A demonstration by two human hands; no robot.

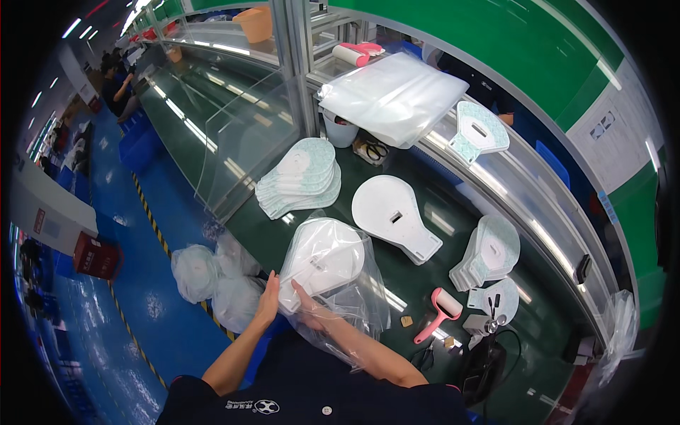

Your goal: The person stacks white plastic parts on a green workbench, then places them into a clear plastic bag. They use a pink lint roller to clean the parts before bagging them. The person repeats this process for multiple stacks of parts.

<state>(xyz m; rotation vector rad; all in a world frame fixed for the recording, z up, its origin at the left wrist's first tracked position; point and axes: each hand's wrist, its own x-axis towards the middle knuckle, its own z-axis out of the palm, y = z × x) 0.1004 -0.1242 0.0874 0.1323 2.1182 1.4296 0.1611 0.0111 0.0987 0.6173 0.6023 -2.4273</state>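
Observation:
A white paddle-shaped plastic panel [322, 258], round at one end and narrow at the other, lies inside a clear plastic bag [365, 297] in front of me. Its narrow end points toward my body. My left hand [268, 301] presses along the left side of that end with its fingers nearly straight. From the right, my right hand [308, 308] grips the same end, its fingers partly covered by the loose film. Just beyond lies a bare white panel [389, 212] of the same shape, with a small slot in the middle.
Film-covered panels are stacked at the back left [301, 173] and right [492, 248]. A pink lint roller [446, 304] lies right of my hands, near a black device [485, 368]. Clear bags [397, 95] overhang the back shelf. Bagged pieces [219, 280] sit off the bench's left edge.

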